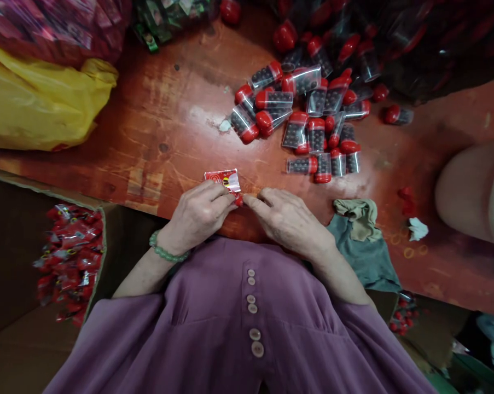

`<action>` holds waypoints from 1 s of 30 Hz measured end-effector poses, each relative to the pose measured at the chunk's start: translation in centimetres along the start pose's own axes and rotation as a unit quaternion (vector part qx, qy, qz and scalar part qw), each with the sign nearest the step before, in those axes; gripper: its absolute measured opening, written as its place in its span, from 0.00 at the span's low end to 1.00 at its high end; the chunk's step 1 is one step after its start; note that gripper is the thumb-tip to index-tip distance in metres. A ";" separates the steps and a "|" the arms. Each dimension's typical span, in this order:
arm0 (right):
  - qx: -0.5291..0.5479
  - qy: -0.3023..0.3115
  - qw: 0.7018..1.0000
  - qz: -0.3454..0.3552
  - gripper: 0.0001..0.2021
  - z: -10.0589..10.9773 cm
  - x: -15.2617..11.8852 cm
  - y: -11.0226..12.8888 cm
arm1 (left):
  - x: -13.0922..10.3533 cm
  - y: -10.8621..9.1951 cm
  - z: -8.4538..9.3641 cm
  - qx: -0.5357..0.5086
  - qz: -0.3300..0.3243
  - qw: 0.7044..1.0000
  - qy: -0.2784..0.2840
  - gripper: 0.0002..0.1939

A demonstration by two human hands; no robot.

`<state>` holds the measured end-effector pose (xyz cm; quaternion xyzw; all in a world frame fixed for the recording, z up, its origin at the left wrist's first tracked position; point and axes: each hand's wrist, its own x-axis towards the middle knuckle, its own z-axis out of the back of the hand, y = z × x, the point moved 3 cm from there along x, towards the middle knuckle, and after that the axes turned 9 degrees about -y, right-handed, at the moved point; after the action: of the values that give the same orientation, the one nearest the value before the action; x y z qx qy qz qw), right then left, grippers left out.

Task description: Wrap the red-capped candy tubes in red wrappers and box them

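Near the table's front edge, my left hand (203,212) is closed on a small red printed packet (230,179) with a yellow-and-black figure and a pale patch. The packet's upper part sticks out past my fingers. A bit of red shows between the hands at its lower end; whether that is a cap inside it, I cannot make out. My right hand (285,216) has its thumb and forefinger pinched at that end, touching it. Beyond my hands lie loose clear tubes (295,131) with red caps, filled with dark beads.
More tubes are heaped at the back right. A yellow bag (37,101) and a bag of pink packets (62,27) lie left. A carton (103,257) beside me holds red packets (72,246). At right are cloths (364,249), rubber bands (408,252) and a pale bucket (468,191).
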<state>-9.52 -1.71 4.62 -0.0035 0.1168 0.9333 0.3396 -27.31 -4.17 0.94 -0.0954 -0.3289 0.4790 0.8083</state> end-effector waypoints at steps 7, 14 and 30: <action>0.085 -0.021 0.996 0.026 0.15 0.6 0.6 -0.1 | 0.5 0.9 0.1 -0.096 -0.020 0.995 0.006 0.09; 0.359 -0.066 0.931 0.015 0.17 -0.4 1.0 -2.1 | 1.4 1.5 0.2 -0.278 0.061 0.958 0.042 0.10; 0.667 -0.094 0.711 -0.205 0.20 -5.1 0.9 -2.6 | -1.0 1.4 -2.3 -0.592 0.510 0.624 -0.023 0.23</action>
<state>-8.99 -0.32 -0.93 0.2873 0.6726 0.5163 0.4456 -27.24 -3.91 -1.93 -0.6943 -0.4586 0.5188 0.1964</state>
